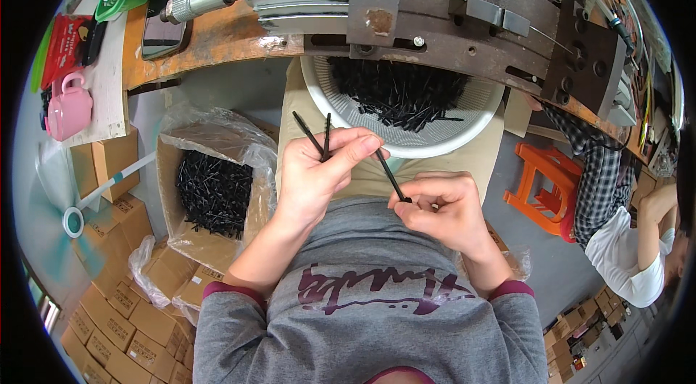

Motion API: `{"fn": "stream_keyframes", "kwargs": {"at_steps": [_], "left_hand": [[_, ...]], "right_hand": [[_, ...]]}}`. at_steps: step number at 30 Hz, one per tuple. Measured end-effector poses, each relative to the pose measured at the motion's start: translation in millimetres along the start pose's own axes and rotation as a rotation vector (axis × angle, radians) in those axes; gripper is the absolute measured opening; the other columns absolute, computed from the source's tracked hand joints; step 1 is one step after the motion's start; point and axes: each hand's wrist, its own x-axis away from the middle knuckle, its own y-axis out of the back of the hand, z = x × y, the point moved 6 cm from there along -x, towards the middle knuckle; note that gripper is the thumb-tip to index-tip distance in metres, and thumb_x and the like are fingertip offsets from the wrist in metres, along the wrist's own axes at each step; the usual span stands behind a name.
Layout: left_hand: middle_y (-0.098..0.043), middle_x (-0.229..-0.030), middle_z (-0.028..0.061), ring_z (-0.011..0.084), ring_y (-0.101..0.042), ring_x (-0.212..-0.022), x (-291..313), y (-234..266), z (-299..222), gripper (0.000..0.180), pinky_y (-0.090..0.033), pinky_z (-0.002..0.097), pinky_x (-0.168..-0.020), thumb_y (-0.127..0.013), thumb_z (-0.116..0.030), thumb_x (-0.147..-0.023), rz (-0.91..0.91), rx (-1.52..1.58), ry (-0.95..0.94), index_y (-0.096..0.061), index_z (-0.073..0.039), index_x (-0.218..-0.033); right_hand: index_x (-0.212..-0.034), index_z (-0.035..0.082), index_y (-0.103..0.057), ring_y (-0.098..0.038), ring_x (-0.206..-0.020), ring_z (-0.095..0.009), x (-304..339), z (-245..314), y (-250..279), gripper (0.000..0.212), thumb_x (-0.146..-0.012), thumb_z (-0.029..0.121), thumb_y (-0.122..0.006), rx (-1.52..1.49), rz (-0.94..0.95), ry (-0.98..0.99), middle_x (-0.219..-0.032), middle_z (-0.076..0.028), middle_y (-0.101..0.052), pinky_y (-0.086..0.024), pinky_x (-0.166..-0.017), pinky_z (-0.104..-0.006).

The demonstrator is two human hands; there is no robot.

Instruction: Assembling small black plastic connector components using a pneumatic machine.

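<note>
A thin black rod slants between my hands over my lap. Its upper end is pinched by the thumb and forefinger of my left hand, and its lower end is in the closed fingers of my right hand. Two more black rods jut up from my left fingers, their lower ends hidden in the hand. Just beyond my hands a white plastic basket rests at my lap, partly under the bench edge. Inside it lies a heap of similar black rods.
A metal fixture sits on the wooden bench ahead. At left stand a plastic-lined carton of black pieces, a fan and stacked cartons. A pink cup is far left. At right are an orange stool and another person.
</note>
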Motion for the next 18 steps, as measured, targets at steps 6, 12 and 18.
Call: {"fn": "stream_keyframes", "kwargs": {"at_steps": [6,12,18], "left_hand": [[-0.071,-0.079,-0.0036,-0.0030,-0.036,-0.051,1.5,-4.6,-3.6,0.019,-0.022,0.0191,-0.045,-0.074,-0.015,-0.098,0.025,-0.033,-0.020,-0.078,0.001,-0.107],[-0.074,-0.089,-0.0003,-0.0030,-0.036,-0.052,-7.5,-15.3,-2.1,0.021,-0.022,0.0189,-0.044,-0.072,-0.016,-0.099,0.071,0.095,0.017,-0.076,0.000,-0.111],[-0.073,-0.100,0.0078,-0.0008,-0.034,-0.051,-21.8,-27.6,5.4,0.025,-0.026,0.0192,-0.046,-0.064,-0.019,-0.104,0.114,0.076,-0.011,-0.070,0.003,-0.114]], "right_hand": [[-0.090,-0.002,-0.079,-0.038,-0.052,0.003,0.2,2.5,2.4,0.016,-0.078,-0.009,-0.071,0.004,0.005,0.039,-0.065,0.004,-0.061,-0.026,-0.048,-0.0205],[-0.099,-0.004,-0.077,-0.058,-0.060,-0.002,5.0,8.7,7.9,0.019,-0.080,-0.006,-0.077,0.106,-0.073,0.123,-0.080,-0.003,-0.070,-0.044,-0.054,-0.0200],[-0.098,-0.001,-0.077,-0.070,-0.076,-0.016,27.3,44.2,24.6,0.034,-0.069,0.003,-0.094,0.364,-0.234,0.570,-0.091,-0.011,-0.074,-0.056,-0.065,-0.0265]]}}
